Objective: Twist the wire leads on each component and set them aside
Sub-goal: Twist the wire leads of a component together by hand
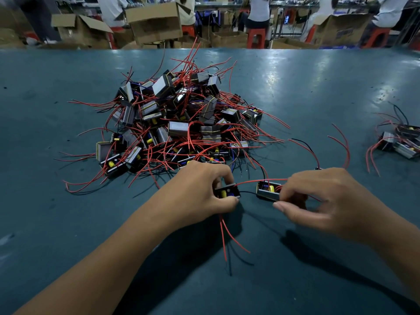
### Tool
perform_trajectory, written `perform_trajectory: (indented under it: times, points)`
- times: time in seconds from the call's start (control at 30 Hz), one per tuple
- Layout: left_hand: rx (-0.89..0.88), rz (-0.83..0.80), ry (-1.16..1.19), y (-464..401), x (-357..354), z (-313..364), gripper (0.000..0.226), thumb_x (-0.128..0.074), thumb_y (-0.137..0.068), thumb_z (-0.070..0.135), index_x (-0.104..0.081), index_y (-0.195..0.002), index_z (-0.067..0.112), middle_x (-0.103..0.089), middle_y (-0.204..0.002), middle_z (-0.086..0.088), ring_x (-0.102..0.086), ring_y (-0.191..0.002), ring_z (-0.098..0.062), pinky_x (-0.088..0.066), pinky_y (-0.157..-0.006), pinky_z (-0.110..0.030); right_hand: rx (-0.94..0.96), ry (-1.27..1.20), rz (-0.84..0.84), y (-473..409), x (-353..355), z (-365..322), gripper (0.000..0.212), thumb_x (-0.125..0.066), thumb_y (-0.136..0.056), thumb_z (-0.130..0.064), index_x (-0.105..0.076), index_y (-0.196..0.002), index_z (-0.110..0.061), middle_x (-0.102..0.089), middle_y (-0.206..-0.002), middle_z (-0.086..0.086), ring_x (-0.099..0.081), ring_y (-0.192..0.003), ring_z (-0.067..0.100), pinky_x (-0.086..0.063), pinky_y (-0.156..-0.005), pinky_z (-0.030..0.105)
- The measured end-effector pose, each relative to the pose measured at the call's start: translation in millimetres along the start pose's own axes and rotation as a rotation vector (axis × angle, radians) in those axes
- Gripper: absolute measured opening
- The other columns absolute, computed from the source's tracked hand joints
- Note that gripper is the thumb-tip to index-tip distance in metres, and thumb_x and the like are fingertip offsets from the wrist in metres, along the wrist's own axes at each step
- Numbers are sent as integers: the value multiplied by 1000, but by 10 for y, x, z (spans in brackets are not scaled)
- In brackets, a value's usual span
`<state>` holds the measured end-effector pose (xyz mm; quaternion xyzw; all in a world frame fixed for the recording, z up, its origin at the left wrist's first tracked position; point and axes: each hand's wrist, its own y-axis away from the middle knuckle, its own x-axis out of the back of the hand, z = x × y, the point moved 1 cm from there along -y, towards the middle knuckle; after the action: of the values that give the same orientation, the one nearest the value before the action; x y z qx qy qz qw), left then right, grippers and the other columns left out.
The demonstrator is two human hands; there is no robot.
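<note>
Left-held component (227, 193): near table centre, at 6 o'clock of main pile (179, 123), pinched between thumb and curled fingers of left hand (200, 192); red leads (227, 235) trail toward viewer.
Second component (268, 190): just beside first, at its 3 o'clock, gripped by curled fingers of right hand (318, 201); thumb extended beneath.
Red wire links both.
Small set-aside group (400, 142): 3 o'clock, well apart.
Surface: green table (68, 223).
Cardboard boxes (156, 21): 12 o'clock, beyond table.

Dark teal table (306, 87), large pile of components (181, 117) with tangled red wire leads at centre, smaller group of components (402, 142) at right edge, two components near the front
</note>
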<state>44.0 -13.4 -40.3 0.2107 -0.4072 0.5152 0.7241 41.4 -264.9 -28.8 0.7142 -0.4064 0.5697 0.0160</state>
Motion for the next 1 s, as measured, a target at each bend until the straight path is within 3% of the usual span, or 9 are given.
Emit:
perform_trajectory:
  times: [0.27,0.5,0.6,0.77,0.87,1.0]
  points:
    - [39,-4,-26,-19,-31,-35,19,-76,-81,43,-72,-88,26,-64,-72,7,-60,-66,-11,-50,-60,-32,20,-74,-38,3,-42,-46,22,-66,-89,-35,-64,-73,-20,-56,-64,-13,-53,-56,3,-46,-53,29]
    - [55,-74,-122,-30,-24,-100,25,-74,-83,48,-73,-100,30,-58,-94,11,-53,-83,-2,-48,-74,-26,-15,-95,-20,5,33,-26,21,-66,-88,-34,-66,-74,-19,-57,-64,-14,-54,-56,1,-46,-55,21]
    - [61,-83,-134,-35,-14,-119,25,-73,-84,49,-74,-101,31,-57,-96,11,-52,-83,-1,-45,-73,-23,-38,-98,18,6,77,-1,19,-65,-88,-33,-65,-74,-20,-57,-63,-14,-54,-56,2,-44,-57,16]
    - [74,-113,-156,-50,65,-162,20,-74,-85,47,-73,-99,32,-60,-94,13,-53,-77,2,-42,-65,-16,-301,-94,272,-32,52,119,12,-63,-91,-29,-63,-80,-25,-64,-72,-11,-60,-65,5,-39,-61,8]
    - [87,-116,-169,-44,136,-213,26,-75,-84,48,-72,-104,31,-63,-94,14,-54,-74,7,-41,-62,-10,-430,-62,218,-48,-94,165,6,-70,-91,-17,-67,-89,-22,-70,-82,-14,-65,-79,2,-42,-67,5]
    - [93,-109,-156,-41,177,-263,32,-77,-82,48,-71,-108,31,-58,-84,16,-51,-76,17,-40,-62,-6,-472,19,175,-89,-253,133,14,-75,-86,-27,-68,-96,-21,-68,-91,-14,-61,-82,-9,-41,-74,1]
